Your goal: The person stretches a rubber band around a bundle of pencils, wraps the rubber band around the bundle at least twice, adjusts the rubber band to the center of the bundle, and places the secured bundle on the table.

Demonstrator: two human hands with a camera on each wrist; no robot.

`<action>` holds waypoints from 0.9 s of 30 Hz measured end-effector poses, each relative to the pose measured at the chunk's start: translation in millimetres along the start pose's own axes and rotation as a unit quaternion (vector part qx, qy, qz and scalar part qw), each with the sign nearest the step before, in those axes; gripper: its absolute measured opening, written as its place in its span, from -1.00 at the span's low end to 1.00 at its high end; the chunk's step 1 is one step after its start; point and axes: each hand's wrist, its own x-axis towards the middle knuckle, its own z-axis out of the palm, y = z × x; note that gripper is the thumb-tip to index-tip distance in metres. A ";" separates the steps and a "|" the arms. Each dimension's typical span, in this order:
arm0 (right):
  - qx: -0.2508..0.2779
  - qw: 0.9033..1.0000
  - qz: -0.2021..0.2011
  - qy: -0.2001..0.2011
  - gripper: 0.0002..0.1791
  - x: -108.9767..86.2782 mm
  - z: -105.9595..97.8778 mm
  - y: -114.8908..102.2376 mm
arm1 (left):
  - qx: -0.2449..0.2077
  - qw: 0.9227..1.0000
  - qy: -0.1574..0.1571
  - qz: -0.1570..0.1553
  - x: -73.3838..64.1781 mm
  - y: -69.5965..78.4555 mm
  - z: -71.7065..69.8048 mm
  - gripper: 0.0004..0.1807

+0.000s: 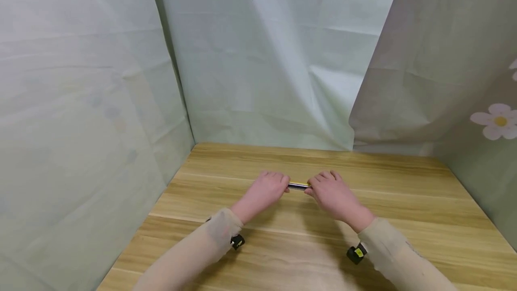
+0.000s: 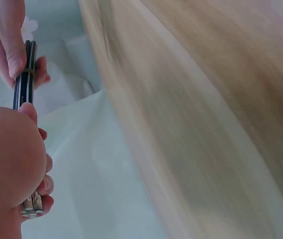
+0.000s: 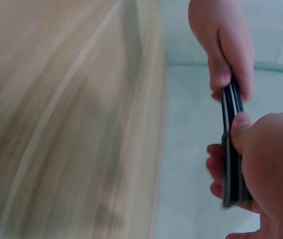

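Note:
A bundle of dark, silver-striped pencils [image 1: 298, 186] is held level above the wooden table, one hand at each end. My left hand [image 1: 267, 190] grips its left part with curled fingers; pale-tipped metallic ends poke out below that hand in the left wrist view. Around the other part curl the fingers of my right hand [image 1: 333, 196]. A thin yellowish band [image 2: 28, 71] circles the bundle beside the right thumb. In the right wrist view the dark pencils [image 3: 233, 172] run through the right hand. Between the hands a short stretch of the bundle shows; the rest is covered by fingers.
The wood-grain table [image 1: 226, 255] spreads beneath both hands. Pale cloth sheets [image 1: 258, 66] hang behind and on both sides, with a white flower print [image 1: 500, 121] at the right. Small black wrist devices [image 1: 356, 253] sit under the sleeves.

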 end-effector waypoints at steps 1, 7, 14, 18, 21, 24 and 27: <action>-0.001 1.000 -0.006 0.002 -0.77 1.5 0.0 -1.5 | 0.001 1.000 0.001 0.003 1.5 0.3 -0.3 -0.71; 0.006 1.000 -0.015 -0.015 -0.64 8.0 -1.0 -7.3 | -0.005 0.999 -0.004 0.032 6.6 2.4 -1.2 -0.70; 0.025 0.999 0.032 -0.014 -0.52 8.4 -10.8 2.7 | -0.040 0.999 -0.019 -0.023 1.5 -7.0 -1.5 -0.74; 0.026 1.000 0.006 -0.013 -0.59 11.6 -10.6 1.6 | -0.013 1.000 0.011 0.002 2.1 -5.2 -0.4 -0.71; 0.039 0.999 -0.005 -0.019 -0.59 14.1 -7.0 -2.1 | 0.002 0.999 0.027 0.026 2.8 0.3 0.4 -0.69; 0.047 0.999 -0.004 -0.018 -0.58 13.3 -4.3 -4.1 | -0.004 0.999 0.023 0.029 2.1 4.3 0.5 -0.69; 0.055 0.998 0.004 -0.010 -0.58 10.5 -4.5 -3.0 | -0.016 1.000 0.010 0.020 0.9 5.0 1.8 -0.70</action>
